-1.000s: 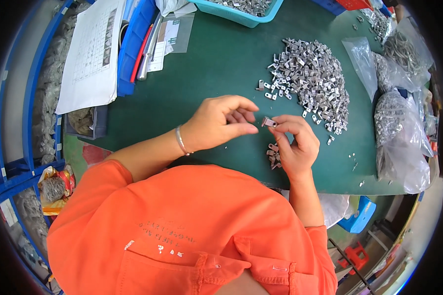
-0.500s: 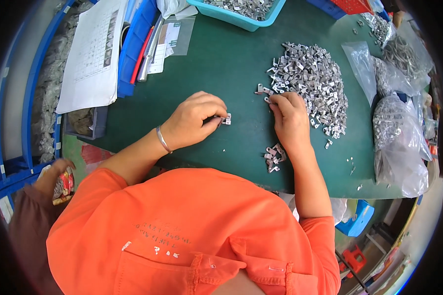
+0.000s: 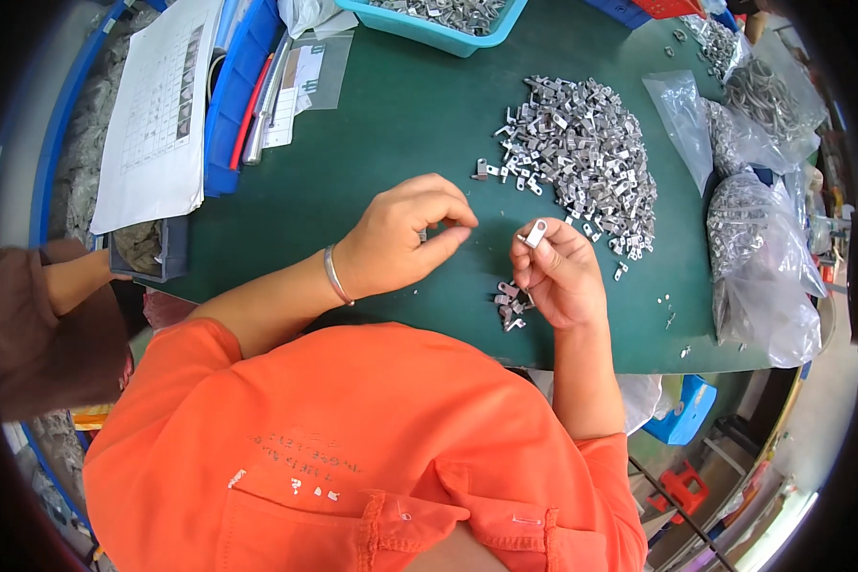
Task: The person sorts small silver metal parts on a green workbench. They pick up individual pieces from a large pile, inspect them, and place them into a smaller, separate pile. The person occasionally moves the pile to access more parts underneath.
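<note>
Pinched upright between the thumb and fingers of my right hand (image 3: 564,276) is a small bent metal bracket (image 3: 536,233) with a round hole at its top. Across from it, my left hand (image 3: 405,234) reaches rightward over the green table, thumb and forefinger stretched out and slightly apart, with nothing visible between their tips. A bit of metal (image 3: 423,234) shows in the gap behind those fingers, mostly hidden by the hand. Beyond my right hand lies a large heap of similar brackets (image 3: 591,153). Several more brackets (image 3: 510,303) form a small group beside my right wrist.
At the far edge stands a turquoise tray (image 3: 439,36) of metal parts. Clear plastic bags of parts (image 3: 748,238) line the right side. Papers (image 3: 157,114), a blue bin (image 3: 229,124) and pens (image 3: 257,110) lie left. Another person's arm (image 3: 76,281) reaches in at left.
My right hand has drawn back from the heap's edge and turned up with a bracket in its fingers. My left hand has shifted right, toward it. The other person's arm has moved up at left.
</note>
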{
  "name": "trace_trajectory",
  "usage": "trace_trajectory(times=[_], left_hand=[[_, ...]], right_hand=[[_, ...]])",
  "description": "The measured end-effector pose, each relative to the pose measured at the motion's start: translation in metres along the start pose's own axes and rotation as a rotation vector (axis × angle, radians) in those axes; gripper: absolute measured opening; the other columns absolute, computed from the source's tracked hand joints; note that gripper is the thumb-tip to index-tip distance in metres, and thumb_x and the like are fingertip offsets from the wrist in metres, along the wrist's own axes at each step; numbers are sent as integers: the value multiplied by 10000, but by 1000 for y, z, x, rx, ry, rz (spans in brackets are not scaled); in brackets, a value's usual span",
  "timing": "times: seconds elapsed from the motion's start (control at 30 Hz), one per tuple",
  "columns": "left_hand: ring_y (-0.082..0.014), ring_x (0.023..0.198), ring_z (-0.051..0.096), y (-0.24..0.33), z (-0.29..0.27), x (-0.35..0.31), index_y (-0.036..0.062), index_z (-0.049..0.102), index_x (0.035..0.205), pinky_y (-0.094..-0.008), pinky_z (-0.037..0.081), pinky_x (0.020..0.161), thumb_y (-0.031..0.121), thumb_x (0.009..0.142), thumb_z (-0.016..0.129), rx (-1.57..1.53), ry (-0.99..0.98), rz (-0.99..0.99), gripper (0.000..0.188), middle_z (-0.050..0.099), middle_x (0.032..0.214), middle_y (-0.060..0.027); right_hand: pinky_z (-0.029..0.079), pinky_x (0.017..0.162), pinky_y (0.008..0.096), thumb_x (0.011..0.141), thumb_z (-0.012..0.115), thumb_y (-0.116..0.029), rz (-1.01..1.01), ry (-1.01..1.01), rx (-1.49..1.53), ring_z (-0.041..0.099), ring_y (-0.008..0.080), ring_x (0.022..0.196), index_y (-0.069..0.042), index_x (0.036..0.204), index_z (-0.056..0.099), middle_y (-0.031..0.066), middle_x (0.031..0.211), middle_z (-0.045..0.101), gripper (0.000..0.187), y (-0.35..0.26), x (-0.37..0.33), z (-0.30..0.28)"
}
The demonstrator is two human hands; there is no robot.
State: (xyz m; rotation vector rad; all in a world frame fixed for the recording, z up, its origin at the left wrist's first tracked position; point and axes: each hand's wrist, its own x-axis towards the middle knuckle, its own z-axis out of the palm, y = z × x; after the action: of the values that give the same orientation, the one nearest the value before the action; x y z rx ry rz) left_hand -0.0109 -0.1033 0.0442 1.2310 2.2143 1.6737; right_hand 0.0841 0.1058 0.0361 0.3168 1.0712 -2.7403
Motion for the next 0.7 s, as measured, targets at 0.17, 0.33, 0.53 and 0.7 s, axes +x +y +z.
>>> trace_trajectory(times=[0.17,0.33,0.53,0.7], left_hand=[[-171,724,595,-4,-2,0,21,642,857,-263,471,617,-42,754,675,81,37,65,126,619,873,-71],[-196,722,595,-20,-13,20,19,630,918,-291,488,647,-11,769,675,216,11,-11,159,580,892,-77],[-328,833,575,-46,16,50,24,612,882,-397,487,746,27,758,664,394,-156,22,134,561,889,-124],[-318,871,578,-43,4,42,22,619,873,-386,485,772,2,749,660,323,-127,-13,132,572,915,-117]], right_hand=[[522,706,312,742,648,107,-572,120,-1422,639,227,805,-7,844,650,105,905,661,153,-5,-16,4],[501,698,358,735,656,50,-534,-66,-1625,607,300,794,-15,854,650,120,871,642,135,-18,-9,0],[472,665,387,750,629,31,-832,90,-1872,561,304,741,-24,903,646,114,836,594,163,-7,57,15],[480,665,346,785,631,12,-694,160,-1567,588,290,764,-20,904,641,106,838,607,124,-1,54,1]])
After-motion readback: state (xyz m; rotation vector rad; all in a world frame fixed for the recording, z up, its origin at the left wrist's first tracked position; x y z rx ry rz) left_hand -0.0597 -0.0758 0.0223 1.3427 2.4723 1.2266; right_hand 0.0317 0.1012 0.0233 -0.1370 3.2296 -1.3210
